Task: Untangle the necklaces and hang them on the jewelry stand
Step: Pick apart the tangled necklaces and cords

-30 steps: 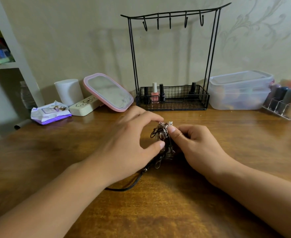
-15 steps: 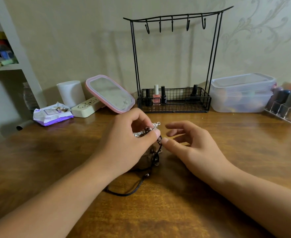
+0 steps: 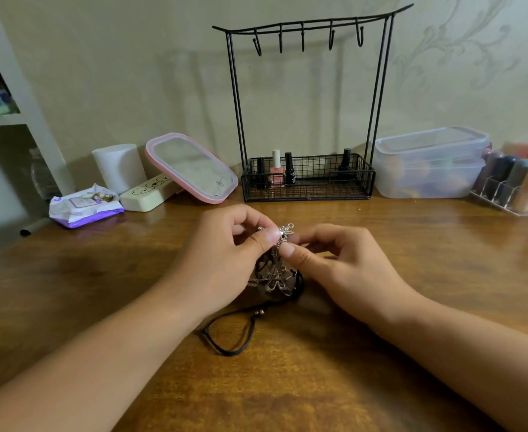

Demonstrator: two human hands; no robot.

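**Tangle pinched between both hands, stand's hooks bare**

The necklaces (image 3: 275, 275) form one knot of thin silvery chains and metal charms, held just above the counter (image 3: 412, 307) at its middle. A black cord (image 3: 234, 335) trails from the knot and lies in a flat loop on the wood toward the viewer. The left hand (image 3: 225, 254) pinches the top of the knot, thumb and fingers closed on the chain; the right hand (image 3: 340, 263) pinches it just beside, thumb tips nearly touching. Bare wood lies open on both sides of the forearms and along the near edge.

Behind the hands, near but apart, the stand (image 3: 306, 104) rises in thin black wire, five hooks on its curved top bar, a mesh basket at its base holding small bottles (image 3: 276, 169). Left of it a pink-rimmed mirror (image 3: 191, 168) leans; right of it sits a clear lidded box (image 3: 431, 163). The counter is glossy brown wood, set against a pale patterned wall (image 3: 132, 73).
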